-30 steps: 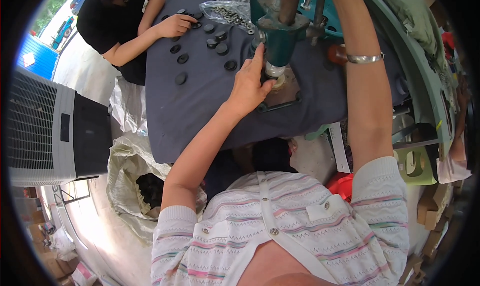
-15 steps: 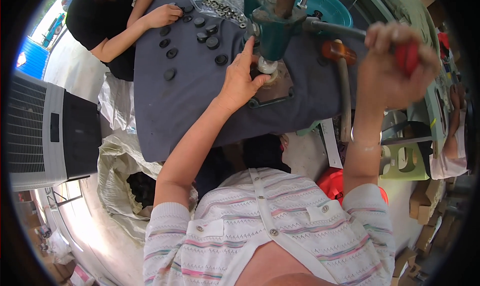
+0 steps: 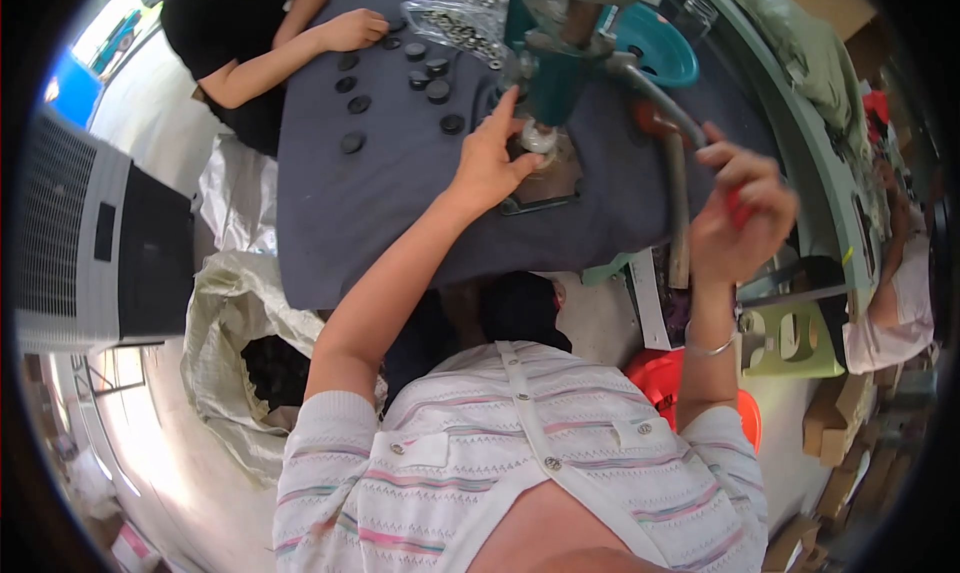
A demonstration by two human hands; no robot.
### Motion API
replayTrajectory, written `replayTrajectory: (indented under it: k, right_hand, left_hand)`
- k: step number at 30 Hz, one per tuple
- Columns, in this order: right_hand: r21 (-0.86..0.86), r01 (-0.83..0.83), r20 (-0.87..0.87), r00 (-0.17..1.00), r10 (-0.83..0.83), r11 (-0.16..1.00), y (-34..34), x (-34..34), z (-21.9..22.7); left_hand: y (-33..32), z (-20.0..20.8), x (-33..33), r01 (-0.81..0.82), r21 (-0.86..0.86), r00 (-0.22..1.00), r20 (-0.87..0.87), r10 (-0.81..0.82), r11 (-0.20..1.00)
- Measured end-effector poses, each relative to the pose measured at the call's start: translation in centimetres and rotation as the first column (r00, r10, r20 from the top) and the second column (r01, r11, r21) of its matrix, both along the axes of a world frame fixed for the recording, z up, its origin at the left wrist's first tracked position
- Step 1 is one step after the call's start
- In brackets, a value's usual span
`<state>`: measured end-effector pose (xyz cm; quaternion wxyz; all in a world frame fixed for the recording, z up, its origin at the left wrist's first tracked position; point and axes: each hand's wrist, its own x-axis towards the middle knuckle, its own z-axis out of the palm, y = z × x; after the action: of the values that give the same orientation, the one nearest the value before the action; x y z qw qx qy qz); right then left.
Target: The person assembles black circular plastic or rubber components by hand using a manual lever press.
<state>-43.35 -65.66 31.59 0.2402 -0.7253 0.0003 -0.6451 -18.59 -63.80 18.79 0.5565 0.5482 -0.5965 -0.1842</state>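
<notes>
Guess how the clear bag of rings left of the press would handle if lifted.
The clear bag would probably sag: its film looks thin and crumpled. The jumbled rings inside would likely shift and, looking metallic, may make it heavy for its size.

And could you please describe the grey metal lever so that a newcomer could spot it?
On the table draped in dark grey cloth stands a dark green metal press. From its right side, the grey metal lever slants to the person's right hand. Its red grip, partly covered by that hand, sets it apart from the pale-handled, orange-headed mallet beside it.
</notes>
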Motion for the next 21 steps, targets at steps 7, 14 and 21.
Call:
replayTrajectory:
  k: [7, 14, 21]
  right_hand:
    - [0.271, -0.277, 0.227, 0.949, 0.218, 0.922, -8.9, 8.4, 11.4]
    - [0.538, -0.151, 0.17, 0.983, 0.069, 0.829, -15.5, 14.1, 13.0]
    - [0.487, -0.184, 0.181, 0.978, 0.107, 0.854, -15.4, 14.7, 13.0]
  left_hand:
    - [6.9, 2.5, 3.3, -0.295, -0.087, 0.93, 0.204, 0.307, 0.952]
    - [30.3, 4.1, 13.8, -0.617, 0.285, 0.787, 0.216, 0.578, 0.734]
    - [31.0, 6.8, 14.8, -0.746, 0.16, 0.616, 0.532, 0.581, 0.646]
